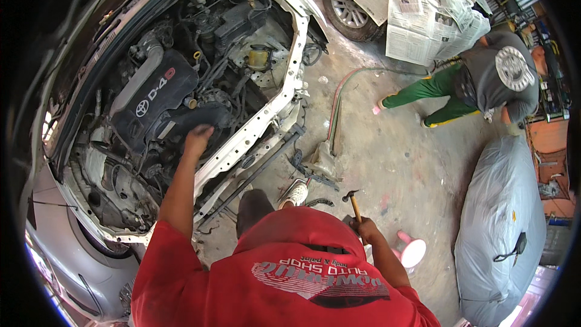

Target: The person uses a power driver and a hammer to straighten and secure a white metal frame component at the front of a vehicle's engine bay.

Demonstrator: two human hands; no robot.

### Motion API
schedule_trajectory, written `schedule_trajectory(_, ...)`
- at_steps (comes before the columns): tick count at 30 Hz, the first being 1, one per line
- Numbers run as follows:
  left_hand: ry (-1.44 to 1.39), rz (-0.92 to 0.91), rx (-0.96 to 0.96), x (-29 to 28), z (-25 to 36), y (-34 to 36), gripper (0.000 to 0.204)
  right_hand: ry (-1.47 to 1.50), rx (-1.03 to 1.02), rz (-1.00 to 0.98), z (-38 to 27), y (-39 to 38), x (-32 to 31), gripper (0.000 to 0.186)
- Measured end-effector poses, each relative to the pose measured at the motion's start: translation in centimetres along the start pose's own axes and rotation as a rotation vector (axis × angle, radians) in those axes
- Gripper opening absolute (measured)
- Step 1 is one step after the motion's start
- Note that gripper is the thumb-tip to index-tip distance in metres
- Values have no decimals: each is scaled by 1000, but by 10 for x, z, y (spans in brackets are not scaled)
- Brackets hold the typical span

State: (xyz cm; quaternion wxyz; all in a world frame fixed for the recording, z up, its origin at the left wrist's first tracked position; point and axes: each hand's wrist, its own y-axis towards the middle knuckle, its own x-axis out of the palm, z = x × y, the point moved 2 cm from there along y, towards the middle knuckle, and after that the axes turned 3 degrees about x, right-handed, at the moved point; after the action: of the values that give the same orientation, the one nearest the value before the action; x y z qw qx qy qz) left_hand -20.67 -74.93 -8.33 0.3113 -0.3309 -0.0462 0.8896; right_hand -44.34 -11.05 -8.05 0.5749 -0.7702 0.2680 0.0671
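My left hand (198,140) reaches over the open engine bay of a white-framed car, close to a thick black hose (212,115) beside the dark plastic engine cover (154,94). Its fingers are too smeared to show whether they grip anything. Low on the right, my right hand (365,230) is closed around the wooden handle of a hammer (355,207), whose dark metal head points up and away from me. The pale front frame (275,106) of the car runs between my two hands, its bumper off.
A person (490,75) in green trousers stands at upper right by a newspaper-masked car (417,30). A grey-covered bulky shape (502,224) is at right. Red and green hoses (338,100) cross the concrete floor. A round white-topped pink object (413,253) stands near my right forearm.
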Motion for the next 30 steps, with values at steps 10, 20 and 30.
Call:
schedule_trajectory(10,-480,-585,-109,176,145,131,35,112,334,131,30,-50,4,36)
schedule_trajectory(20,-700,-990,-234,223,137,170,38,-14,205,163,5,-109,65,38)
schedule_trajectory(30,-883,-1104,-190,214,137,167,54,-310,48,19,-131,-93,34,43)
